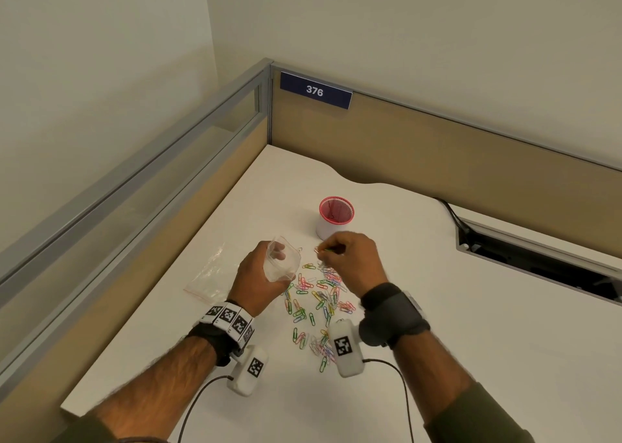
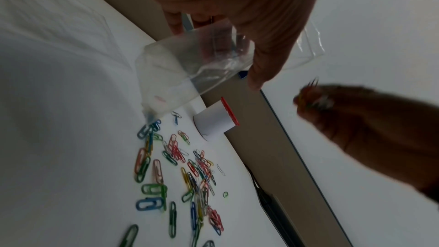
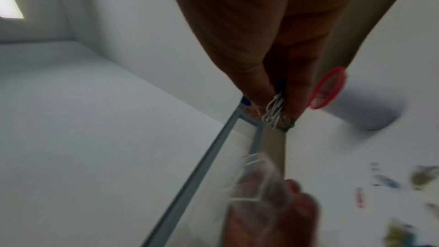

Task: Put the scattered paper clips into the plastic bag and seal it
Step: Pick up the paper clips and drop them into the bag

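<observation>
My left hand (image 1: 261,279) grips a small clear plastic bag (image 1: 282,261) above the white desk, its mouth held open toward the right; the bag (image 2: 190,67) looks empty in the left wrist view. My right hand (image 1: 343,257) pinches a small bunch of coloured paper clips (image 1: 321,250) just right of the bag's mouth. The pinched clips (image 3: 275,110) show white and green between thumb and fingers (image 3: 259,89). Several coloured paper clips (image 1: 316,303) lie scattered on the desk below both hands, and the same scattered clips (image 2: 187,176) show in the left wrist view.
A white cup with a red mesh rim (image 1: 335,217) stands just behind my right hand. Another clear plastic bag (image 1: 210,274) lies flat to the left. Partition walls (image 1: 437,153) bound the desk at the back and left; a cable slot (image 1: 538,257) opens at the right.
</observation>
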A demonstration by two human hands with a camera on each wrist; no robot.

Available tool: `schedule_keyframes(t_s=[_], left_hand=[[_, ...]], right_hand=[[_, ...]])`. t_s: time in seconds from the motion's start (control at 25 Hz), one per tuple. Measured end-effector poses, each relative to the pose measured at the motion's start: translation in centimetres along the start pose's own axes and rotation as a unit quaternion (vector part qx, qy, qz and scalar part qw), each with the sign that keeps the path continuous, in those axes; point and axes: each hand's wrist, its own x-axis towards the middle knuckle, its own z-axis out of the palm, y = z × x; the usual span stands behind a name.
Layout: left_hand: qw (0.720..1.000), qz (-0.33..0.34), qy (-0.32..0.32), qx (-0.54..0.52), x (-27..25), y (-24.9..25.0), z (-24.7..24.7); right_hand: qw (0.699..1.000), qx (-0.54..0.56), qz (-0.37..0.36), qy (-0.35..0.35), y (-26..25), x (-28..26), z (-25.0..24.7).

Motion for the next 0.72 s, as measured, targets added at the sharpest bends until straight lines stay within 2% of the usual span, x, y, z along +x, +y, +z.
schedule_keyframes(t_s=[0.12, 0.32, 0.4, 0.48, 0.6, 0.72], left_hand=[[1.0, 0.003, -0.014, -0.001, 0.2, 0.7, 0.6], [1.0, -0.013, -0.019, 0.011, 0.7, 0.2, 1.7], [1.0, -0.008, -0.016, -0.001, 0.5, 0.8, 1.7], [1.0, 0.006, -0.002, -0.008, 0.2, 1.3, 1.3], [1.0, 0.012, 0.007, -0.019, -0.5, 1.1, 0.5], [0.999, 0.003, 0.012, -0.03, -1.1, 0.4, 0.0]], right_hand=[[0.998, -0.021, -0.058, 0.005, -3.4, 0.7, 1.2], [0.978, -0.167, -0.103, -0.064, -5.5, 0.6, 3.2], [0.979, -0.161, -0.119, -0.045, -5.6, 0.3, 2.4], [0.984, -0.119, -0.131, 0.004, -5.3, 0.2, 1.0], [0.991, -0.085, -0.078, 0.062, -1.5, 0.5, -1.0], [0.973, -0.213, 0.072, 0.052, 7.3, 0.0, -2.2]])
